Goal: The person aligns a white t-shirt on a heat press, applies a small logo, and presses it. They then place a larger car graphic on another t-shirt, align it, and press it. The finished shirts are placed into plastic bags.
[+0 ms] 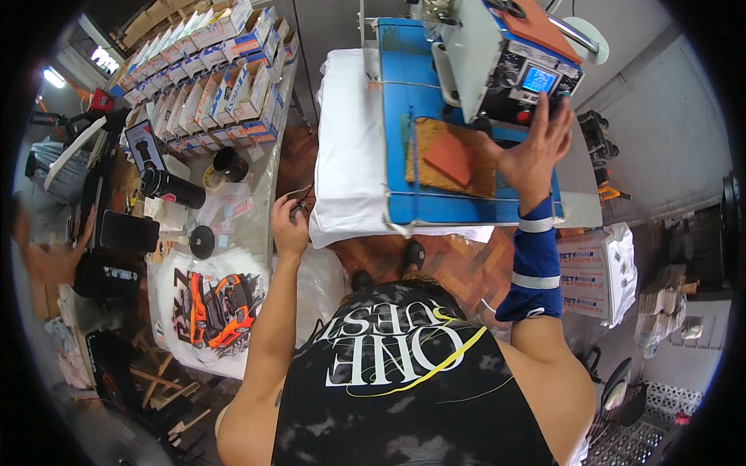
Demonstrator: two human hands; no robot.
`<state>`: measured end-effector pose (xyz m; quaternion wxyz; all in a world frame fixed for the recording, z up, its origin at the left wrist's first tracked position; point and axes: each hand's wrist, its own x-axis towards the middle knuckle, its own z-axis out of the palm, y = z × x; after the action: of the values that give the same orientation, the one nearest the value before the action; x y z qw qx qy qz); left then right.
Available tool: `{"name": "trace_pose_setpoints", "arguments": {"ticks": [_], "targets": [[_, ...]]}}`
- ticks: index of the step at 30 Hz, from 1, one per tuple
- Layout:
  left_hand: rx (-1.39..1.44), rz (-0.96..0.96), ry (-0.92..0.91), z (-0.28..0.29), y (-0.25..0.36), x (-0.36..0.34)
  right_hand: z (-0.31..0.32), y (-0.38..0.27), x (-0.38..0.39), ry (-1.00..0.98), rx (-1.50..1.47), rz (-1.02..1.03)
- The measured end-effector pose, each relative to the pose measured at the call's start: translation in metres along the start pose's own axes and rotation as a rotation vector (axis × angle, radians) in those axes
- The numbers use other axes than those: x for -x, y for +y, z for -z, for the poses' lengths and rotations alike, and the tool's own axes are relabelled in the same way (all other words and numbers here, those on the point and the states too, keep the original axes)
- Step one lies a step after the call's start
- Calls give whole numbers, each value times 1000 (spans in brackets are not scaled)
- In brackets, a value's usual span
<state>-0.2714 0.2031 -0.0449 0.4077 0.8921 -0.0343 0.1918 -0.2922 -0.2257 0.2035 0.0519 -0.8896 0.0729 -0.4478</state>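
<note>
My right hand (538,147) is open, its fingers spread in front of the control panel of a boxy machine (488,74). The fingertips reach just below the lit blue screen (538,80); whether they touch a knob or button is hard to tell. Under that hand, an orange-red pad (448,158) lies on a brown fibrous mat (422,177), on the blue-covered platform (400,101). At the table's edge, my left hand (289,226) has its fingers curled around a small dark thing (298,207), mostly hidden, with a thin cable beside it.
White cloth (342,155) drapes beside the blue platform. The left table holds rows of cardboard file boxes (225,105), a black bottle (172,188), a dark mug (230,164) and a sheet printed with an orange car (220,311). Another person's blurred hand (53,260) shows at far left.
</note>
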Motion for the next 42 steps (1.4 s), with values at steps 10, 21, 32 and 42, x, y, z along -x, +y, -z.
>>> {"name": "trace_pose_setpoints", "arguments": {"ticks": [10, 21, 32, 42], "targets": [[-187, 259, 66, 23, -30, 130, -33, -90, -1, 66, -249, 132], [-274, 1126, 491, -3, 171, 484, -12, -88, 1, 341, -764, 411], [-757, 1546, 1358, -68, 374, 737, 177, -188, 259, -993, -1664, 1480], [-966, 2141, 1202, -64, 438, 955, 456, -111, 644, -1341, -1694, 2720]]}}
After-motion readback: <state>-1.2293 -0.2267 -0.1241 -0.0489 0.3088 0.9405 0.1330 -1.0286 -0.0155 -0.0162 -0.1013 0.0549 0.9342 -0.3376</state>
